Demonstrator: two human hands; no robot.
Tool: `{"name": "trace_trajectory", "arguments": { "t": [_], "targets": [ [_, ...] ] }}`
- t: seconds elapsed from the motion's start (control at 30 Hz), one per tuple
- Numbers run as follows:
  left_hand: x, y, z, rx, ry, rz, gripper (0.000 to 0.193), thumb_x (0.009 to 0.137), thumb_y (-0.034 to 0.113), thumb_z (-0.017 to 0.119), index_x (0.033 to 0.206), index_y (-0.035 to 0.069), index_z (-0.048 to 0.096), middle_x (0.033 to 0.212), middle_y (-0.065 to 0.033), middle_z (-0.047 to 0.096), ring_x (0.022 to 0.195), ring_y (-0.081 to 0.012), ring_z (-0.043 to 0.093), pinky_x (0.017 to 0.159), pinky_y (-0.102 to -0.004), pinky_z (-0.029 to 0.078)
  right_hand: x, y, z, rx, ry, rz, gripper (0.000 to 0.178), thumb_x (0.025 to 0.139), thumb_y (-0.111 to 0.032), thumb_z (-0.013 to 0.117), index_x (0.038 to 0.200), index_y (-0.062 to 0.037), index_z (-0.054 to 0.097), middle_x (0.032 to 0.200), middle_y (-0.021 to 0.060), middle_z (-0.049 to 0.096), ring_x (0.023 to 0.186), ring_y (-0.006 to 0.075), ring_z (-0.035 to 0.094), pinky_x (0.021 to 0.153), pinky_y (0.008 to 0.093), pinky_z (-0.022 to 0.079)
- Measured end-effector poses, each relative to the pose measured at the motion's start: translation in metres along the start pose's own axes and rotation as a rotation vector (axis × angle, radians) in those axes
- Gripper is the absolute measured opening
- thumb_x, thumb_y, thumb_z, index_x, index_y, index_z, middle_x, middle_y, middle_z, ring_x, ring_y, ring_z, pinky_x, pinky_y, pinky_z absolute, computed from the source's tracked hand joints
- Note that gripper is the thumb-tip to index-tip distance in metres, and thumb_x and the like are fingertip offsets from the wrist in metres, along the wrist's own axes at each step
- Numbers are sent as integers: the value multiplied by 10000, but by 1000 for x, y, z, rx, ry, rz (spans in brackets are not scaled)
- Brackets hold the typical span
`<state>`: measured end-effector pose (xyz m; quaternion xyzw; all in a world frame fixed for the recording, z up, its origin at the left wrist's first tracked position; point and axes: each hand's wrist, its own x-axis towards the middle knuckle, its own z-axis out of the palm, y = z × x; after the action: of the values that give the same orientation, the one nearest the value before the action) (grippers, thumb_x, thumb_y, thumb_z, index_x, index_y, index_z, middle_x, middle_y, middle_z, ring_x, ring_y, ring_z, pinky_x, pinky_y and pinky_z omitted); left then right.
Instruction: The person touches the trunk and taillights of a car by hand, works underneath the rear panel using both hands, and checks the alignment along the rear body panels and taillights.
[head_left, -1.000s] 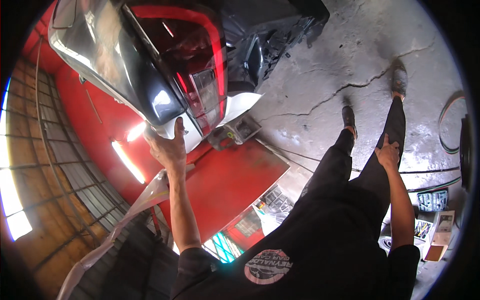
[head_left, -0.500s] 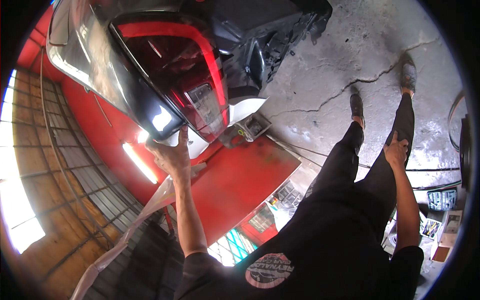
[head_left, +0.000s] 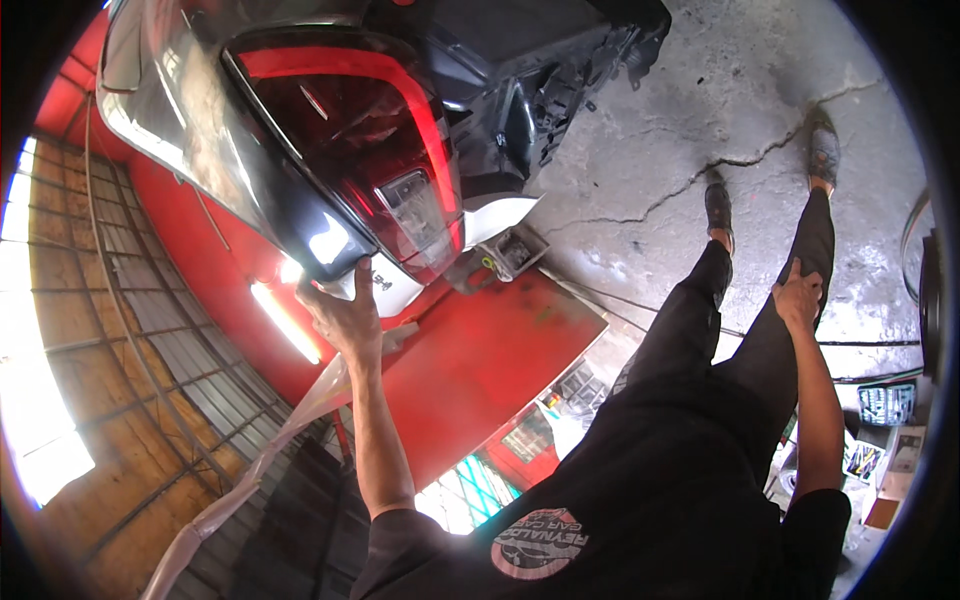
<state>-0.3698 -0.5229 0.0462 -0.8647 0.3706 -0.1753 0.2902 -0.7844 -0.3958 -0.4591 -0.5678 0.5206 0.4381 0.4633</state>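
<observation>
The rear corner of a car fills the upper left, with a red and dark tail light (head_left: pixel 350 130) set beside a glossy black body panel (head_left: pixel 290 190). My left hand (head_left: pixel 345 312) is at the lower end of this panel. Its thumb presses near the edge, and the fingers go round the side, partly hidden. Just right of the thumb shows a white part (head_left: pixel 398 290) below the lamp. My right hand (head_left: pixel 798 298) rests on my dark trouser leg (head_left: pixel 775 325) with fingers spread over it, holding no object.
Black plastic trim (head_left: pixel 530 110) juts from the car over the cracked concrete floor (head_left: pixel 680 110). A grey bin (head_left: pixel 515 250) stands by a red panel (head_left: pixel 480 375). At right lie a tool case (head_left: pixel 886 403) and boxes (head_left: pixel 895 470). Plastic sheeting (head_left: pixel 240 495) hangs at lower left.
The whole view has shifted slightly down and to the right. Both hands keep their places on the car panel and the trouser leg.
</observation>
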Motion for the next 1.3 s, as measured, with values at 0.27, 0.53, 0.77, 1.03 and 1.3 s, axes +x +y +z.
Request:
{"name": "trace_trajectory", "arguments": {
  "t": [0.27, 0.53, 0.77, 1.03, 1.3],
  "targets": [
    [0, -6, 0, -15, 21, 116, 820, 777, 439, 804, 1349, 36, 375, 1255, -195, 505, 1146, -396, 559, 920, -503, 468, 2, 0, -7, 21, -22, 1, 783, 858, -380, 704, 1521, -192, 333, 1369, 312, 370, 1282, 463, 444, 916, 528, 533],
    [-3, 11, 4, 27, 45, 30, 878, 746, 438, 821, 1372, 52, 341, 1238, -194, 521, 1098, -395, 592, 886, -492, 480, 4, 0, -10, 36, -8, -19, 769, 854, -374, 706, 1510, -182, 354, 1376, 281, 389, 1291, 445, 444, 941, 526, 520],
    [-3, 10, 3, -8, 16, -40, 962, 725, 500, 821, 1394, 27, 318, 1283, -186, 478, 1113, -403, 585, 891, -491, 487, 7, 2, -14, 46, 36, -11, 740, 852, -359, 693, 1495, -167, 381, 1382, 301, 381, 1303, 439, 436, 966, 525, 502],
    [-1, -2, 9, 56, 71, 14, 997, 714, 581, 797, 1342, -40, 334, 1208, -237, 490, 1058, -423, 586, 831, -501, 497, 3, 18, -26, 142, 64, -119, 706, 861, -335, 671, 1484, -151, 396, 1371, 329, 398, 1247, 491, 471, 1012, 514, 465],
    [-4, -8, 0, -33, 70, 90, 786, 876, 421, 686, 1373, -65, 319, 1303, -266, 465, 1037, -442, 605, 758, -488, 537, 12, 64, -14, 537, 137, -366, 545, 862, -247, 599, 1373, -65, 539, 1313, 333, 519, 1227, 435, 533, 1055, 439, 424]
  ]
}}
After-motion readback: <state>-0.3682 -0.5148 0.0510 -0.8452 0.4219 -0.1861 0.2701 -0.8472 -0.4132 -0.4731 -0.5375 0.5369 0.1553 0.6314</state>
